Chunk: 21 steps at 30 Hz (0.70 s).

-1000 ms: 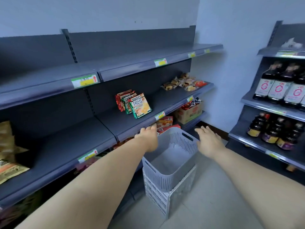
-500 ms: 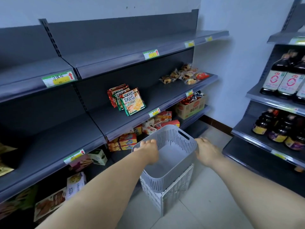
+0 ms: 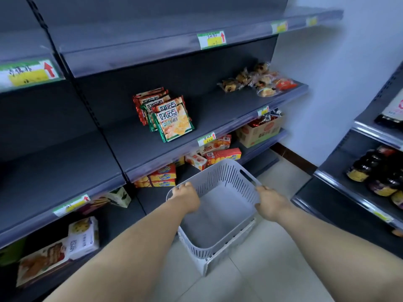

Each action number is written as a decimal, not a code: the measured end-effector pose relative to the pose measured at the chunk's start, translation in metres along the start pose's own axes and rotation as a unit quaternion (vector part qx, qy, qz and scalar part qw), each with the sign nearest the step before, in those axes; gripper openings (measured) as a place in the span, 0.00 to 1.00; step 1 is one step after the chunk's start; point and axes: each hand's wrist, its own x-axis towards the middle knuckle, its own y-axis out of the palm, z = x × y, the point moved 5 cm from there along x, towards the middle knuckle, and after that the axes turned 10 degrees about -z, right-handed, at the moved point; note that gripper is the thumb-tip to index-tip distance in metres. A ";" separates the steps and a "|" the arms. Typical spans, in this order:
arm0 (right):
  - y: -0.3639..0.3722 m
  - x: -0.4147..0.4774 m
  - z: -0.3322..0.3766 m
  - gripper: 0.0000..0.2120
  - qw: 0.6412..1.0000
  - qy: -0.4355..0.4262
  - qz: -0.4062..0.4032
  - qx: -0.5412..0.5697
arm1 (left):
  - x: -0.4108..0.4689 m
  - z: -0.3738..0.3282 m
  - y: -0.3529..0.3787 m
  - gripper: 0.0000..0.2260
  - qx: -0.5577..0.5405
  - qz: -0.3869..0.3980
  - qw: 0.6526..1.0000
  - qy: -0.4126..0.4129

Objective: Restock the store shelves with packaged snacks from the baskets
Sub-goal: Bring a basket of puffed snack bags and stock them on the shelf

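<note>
Grey plastic basket [image 3: 222, 173], empty, held between both sets of fingers: left hand [image 3: 186, 198] and right hand [image 3: 271, 204] curled over opposite rims. It should be lifted level and evenly, so the white crate [image 3: 218, 261] beneath is not dragged.

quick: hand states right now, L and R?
Left hand: closed, holding the grey basket by its left rim.
Right hand: closed, holding its right rim.

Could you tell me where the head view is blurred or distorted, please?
Head view: wide-angle distortion slants the top shelf; the left price tag is smeared, unreadable; snack packs are sharpest; left hand and right hand on the basket rim show clearly.
</note>
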 end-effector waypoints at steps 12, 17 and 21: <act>0.049 0.121 -0.001 0.27 0.993 -0.026 0.105 -0.044 | 0.034 0.055 0.039 0.23 -0.092 -0.023 0.968 -0.231; 0.062 0.173 -0.001 0.37 0.990 -0.044 0.122 -0.061 | 0.035 0.046 0.052 0.22 -0.120 -0.028 0.939 -0.323; 0.072 0.207 -0.022 0.42 0.990 -0.024 0.128 -0.053 | 0.035 0.021 0.072 0.24 -0.119 -0.037 0.929 -0.348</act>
